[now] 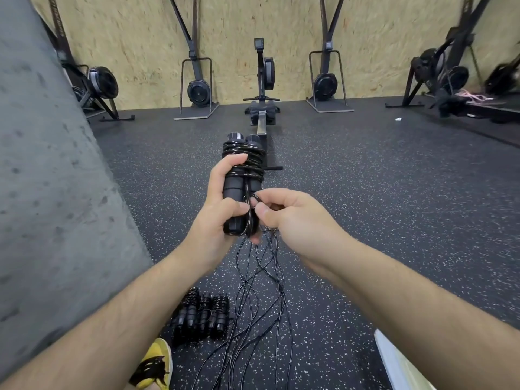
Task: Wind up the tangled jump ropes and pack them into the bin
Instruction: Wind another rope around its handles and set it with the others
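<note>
Left hand [222,212] grips paired handles [242,164], mostly wrapped. Right hand [292,218] pinches the cord loop [254,197] beside them. Winding looks nearly done; next, tuck it under a wrap.

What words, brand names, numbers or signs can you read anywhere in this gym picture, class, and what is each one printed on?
No text here can be read.
On the rowing machine monitor: the screen is too small and blurred to read.
On the wound jump rope: any marking on its handle caps is too blurred to read.
On the yellow shoe: a black pattern, with no letters to make out.
</note>
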Available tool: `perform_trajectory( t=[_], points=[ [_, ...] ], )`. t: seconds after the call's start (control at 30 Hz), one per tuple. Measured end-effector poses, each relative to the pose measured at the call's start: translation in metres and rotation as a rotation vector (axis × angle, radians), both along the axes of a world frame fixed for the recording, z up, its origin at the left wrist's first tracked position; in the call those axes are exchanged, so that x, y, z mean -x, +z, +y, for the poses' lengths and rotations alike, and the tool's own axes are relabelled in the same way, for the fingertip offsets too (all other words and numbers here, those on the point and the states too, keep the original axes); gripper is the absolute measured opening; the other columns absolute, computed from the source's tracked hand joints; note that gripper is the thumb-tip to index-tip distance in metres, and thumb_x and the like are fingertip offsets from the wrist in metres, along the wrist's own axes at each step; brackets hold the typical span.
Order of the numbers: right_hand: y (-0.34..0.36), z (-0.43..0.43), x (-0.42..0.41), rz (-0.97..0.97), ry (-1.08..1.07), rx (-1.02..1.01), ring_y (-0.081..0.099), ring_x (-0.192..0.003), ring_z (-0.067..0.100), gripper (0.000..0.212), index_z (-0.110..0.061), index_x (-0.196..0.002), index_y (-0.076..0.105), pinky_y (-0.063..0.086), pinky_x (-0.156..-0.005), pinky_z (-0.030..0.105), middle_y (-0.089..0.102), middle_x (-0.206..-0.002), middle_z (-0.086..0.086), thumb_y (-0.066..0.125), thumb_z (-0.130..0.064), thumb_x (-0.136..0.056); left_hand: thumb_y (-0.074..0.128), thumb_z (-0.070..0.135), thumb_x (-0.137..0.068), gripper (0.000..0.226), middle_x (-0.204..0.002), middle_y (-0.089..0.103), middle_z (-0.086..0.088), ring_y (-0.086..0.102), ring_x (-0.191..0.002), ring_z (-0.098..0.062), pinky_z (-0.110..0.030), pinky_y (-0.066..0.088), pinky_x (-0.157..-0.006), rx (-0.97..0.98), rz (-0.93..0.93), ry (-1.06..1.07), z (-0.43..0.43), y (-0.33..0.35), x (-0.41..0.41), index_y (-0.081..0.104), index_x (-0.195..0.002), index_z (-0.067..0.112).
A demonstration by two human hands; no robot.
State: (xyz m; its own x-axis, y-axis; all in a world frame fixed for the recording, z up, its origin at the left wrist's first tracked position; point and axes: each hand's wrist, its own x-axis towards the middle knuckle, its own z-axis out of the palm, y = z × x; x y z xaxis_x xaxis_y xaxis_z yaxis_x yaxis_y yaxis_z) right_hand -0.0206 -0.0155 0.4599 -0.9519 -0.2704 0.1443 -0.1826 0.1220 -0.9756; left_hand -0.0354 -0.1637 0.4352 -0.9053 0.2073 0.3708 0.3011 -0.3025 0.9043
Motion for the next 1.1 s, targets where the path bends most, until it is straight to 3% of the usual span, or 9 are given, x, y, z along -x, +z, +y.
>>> perform_trajectory(
  t=[0.1,0.17,0.23,0.37,0.47,0.63,0.73,0.87,1.1],
  points=[
    [0.004,0.003,0.000,0.050,0.002,0.029,0.061,-0.062,0.026,0.031,-0.017,-0.077,0.072,0.053,-0.084,0.045,0.061,-0.085,0.001,0.056,0.000,-0.098,0.041,0.001,-0.076,0.070,-0.111,0.053,-0.016,0.055,-0.072,-0.029,-0.038,0.045,-0.055,0.001,0.005,-0.009,0.002,0.000,-0.003,0.044,-0.137,0.034],
    [0.002,0.000,-0.001,0.128,-0.080,0.017,0.062,-0.056,0.015,0.032,-0.021,-0.077,0.070,0.058,-0.059,0.034,0.054,-0.098,0.004,0.058,0.002,-0.096,0.042,0.001,-0.075,0.070,-0.110,0.056,-0.015,0.055,-0.072,-0.029,-0.037,0.044,-0.055,-0.005,-0.003,-0.011,0.004,-0.001,-0.004,0.043,-0.138,0.032],
    [-0.002,-0.003,-0.002,0.196,-0.168,-0.030,0.059,-0.058,0.011,0.029,-0.021,-0.077,0.068,0.049,-0.047,0.018,0.050,-0.097,0.006,0.061,0.001,-0.094,0.044,0.001,-0.074,0.071,-0.112,0.057,-0.014,0.054,-0.078,-0.032,-0.037,0.043,-0.058,-0.014,-0.001,-0.011,0.007,-0.001,-0.004,0.044,-0.137,0.032],
    [-0.010,-0.007,-0.003,0.346,-0.238,-0.076,0.066,-0.070,0.021,0.023,-0.023,-0.090,0.068,0.055,-0.062,0.027,0.058,-0.090,-0.004,0.066,0.000,-0.088,0.046,0.002,-0.074,0.067,-0.111,0.062,-0.013,0.056,-0.087,-0.030,-0.038,0.041,-0.071,-0.086,-0.017,-0.015,0.004,0.002,-0.004,0.050,-0.133,0.035],
    [-0.008,-0.006,-0.002,0.262,-0.187,-0.003,0.068,-0.064,0.019,0.027,-0.021,-0.104,0.062,0.052,-0.055,0.021,0.062,-0.089,0.003,0.068,0.000,-0.088,0.044,0.001,-0.076,0.067,-0.114,0.063,-0.012,0.054,-0.087,-0.033,-0.039,0.043,-0.065,-0.091,-0.012,-0.006,-0.001,0.003,-0.004,0.049,-0.134,0.034],
    [-0.005,-0.012,-0.004,0.120,-0.139,0.029,0.061,-0.063,0.020,0.014,-0.012,-0.097,0.067,0.047,-0.053,0.017,0.063,-0.084,0.002,0.062,0.000,-0.093,0.054,0.004,-0.071,0.071,-0.116,0.057,-0.015,0.053,-0.093,-0.033,-0.044,0.040,-0.079,-0.047,0.000,0.019,-0.004,0.001,0.000,0.049,-0.135,0.034],
    [-0.002,-0.012,-0.007,-0.001,-0.100,0.076,0.058,-0.060,0.017,0.012,-0.013,-0.096,0.070,0.050,-0.059,0.024,0.067,-0.077,0.005,0.059,-0.015,-0.098,0.057,0.010,-0.066,0.072,-0.116,0.057,-0.014,0.057,-0.088,-0.030,-0.039,0.045,-0.067,0.011,0.024,0.016,-0.005,-0.001,0.001,0.052,-0.131,0.039],
    [0.000,-0.010,-0.009,-0.004,-0.145,0.087,0.055,-0.053,0.009,0.021,-0.012,-0.096,0.072,0.044,-0.052,0.014,0.070,-0.074,0.009,0.066,-0.032,-0.095,0.060,0.013,-0.067,0.070,-0.113,0.053,-0.015,0.054,-0.086,-0.031,-0.036,0.047,-0.059,0.048,0.046,-0.005,-0.005,-0.004,0.003,0.053,-0.130,0.043],
    [0.004,-0.012,-0.008,-0.094,-0.220,0.041,0.056,-0.053,0.017,0.024,-0.012,-0.085,0.069,0.048,-0.052,0.023,0.067,-0.067,0.006,0.064,-0.033,-0.095,0.062,0.015,-0.065,0.072,-0.117,0.053,-0.015,0.054,-0.088,-0.029,-0.037,0.048,-0.064,0.096,0.062,-0.014,0.000,-0.009,0.007,0.053,-0.129,0.046]
  ],
)
